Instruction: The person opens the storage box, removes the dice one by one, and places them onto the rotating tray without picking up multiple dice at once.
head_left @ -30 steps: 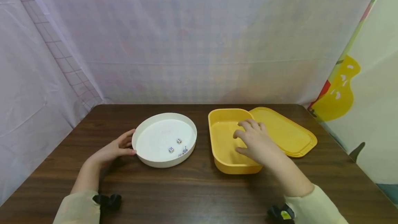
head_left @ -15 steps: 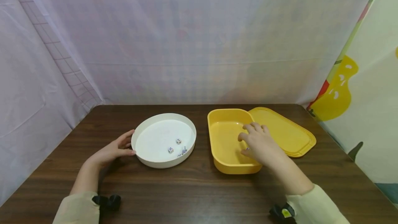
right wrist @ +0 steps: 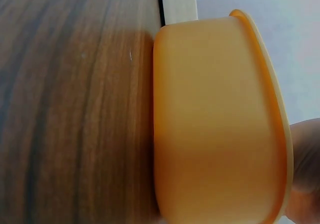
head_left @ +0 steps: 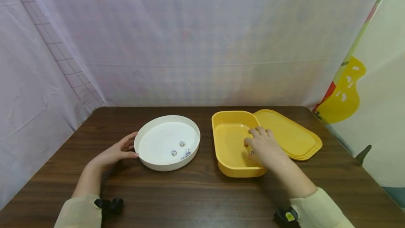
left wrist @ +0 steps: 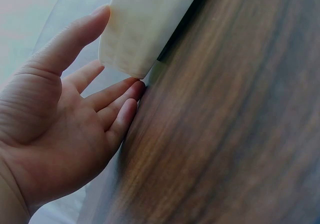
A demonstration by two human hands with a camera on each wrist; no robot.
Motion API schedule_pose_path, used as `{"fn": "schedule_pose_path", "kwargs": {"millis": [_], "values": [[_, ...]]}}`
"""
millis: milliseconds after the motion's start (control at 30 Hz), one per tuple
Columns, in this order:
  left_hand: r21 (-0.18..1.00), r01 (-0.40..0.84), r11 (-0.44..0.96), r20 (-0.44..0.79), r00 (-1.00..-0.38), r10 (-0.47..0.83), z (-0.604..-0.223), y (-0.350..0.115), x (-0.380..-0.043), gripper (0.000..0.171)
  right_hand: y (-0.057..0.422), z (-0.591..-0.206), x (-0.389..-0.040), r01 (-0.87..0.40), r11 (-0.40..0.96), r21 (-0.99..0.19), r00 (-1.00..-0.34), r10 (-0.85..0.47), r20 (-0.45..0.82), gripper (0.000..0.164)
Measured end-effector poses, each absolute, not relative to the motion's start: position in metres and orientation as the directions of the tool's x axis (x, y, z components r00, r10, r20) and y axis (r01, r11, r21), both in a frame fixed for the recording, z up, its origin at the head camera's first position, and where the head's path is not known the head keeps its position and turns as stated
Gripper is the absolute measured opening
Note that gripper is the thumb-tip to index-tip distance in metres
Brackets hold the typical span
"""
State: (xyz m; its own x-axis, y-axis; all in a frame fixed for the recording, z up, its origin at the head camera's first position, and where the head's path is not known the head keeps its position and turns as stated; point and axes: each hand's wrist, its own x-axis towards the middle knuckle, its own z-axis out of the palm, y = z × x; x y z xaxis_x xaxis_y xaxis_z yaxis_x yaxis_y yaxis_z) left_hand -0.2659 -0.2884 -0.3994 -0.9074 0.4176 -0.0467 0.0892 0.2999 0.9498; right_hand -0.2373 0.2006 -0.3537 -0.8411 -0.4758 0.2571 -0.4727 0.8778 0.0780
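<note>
A round white tray [head_left: 162,140] stands on the table with several white dice [head_left: 174,153] towards its right and near side. My left hand [head_left: 118,153] rests against the tray's left wall; the left wrist view shows its thumb [left wrist: 75,36] and extended fingertips at the side of the tray. To the right, my right hand [head_left: 264,149] reaches over the wall into a yellow rectangular box [head_left: 229,140], fingers bent and thumb apart from them. A die [head_left: 252,152] shows between its thumb and index finger; whether they touch it is unclear. The right wrist view shows mostly the box's outside.
A yellow lid [head_left: 291,134] lies on the dark wooden table [head_left: 177,200], behind and right of the box. A pale cloth [head_left: 202,45] hangs behind the table. Black wrist cameras [head_left: 110,205] are strapped at both sleeves.
My right hand has shifted a little right and lower inside the box, and a die has come into sight between its thumb and index finger. The left hand and tray stay put.
</note>
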Motion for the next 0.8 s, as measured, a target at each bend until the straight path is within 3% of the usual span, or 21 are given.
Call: {"fn": "schedule_pose_path", "kwargs": {"millis": [500,800], "values": [[0.952,0.09,0.291,-0.043,-0.907,0.42,-0.397,-0.2872,-0.2637,0.09,0.1991,-0.3544,-0.2427,-0.439,0.893,0.104,-0.868,-0.451,0.209,0.01],[0.953,0.088,0.291,-0.044,-0.907,0.419,-0.3973,-0.2878,-0.2648,0.09,0.1972,-0.3559,-0.2441,-0.432,0.894,0.118,-0.873,-0.447,0.197,0.015]]}}
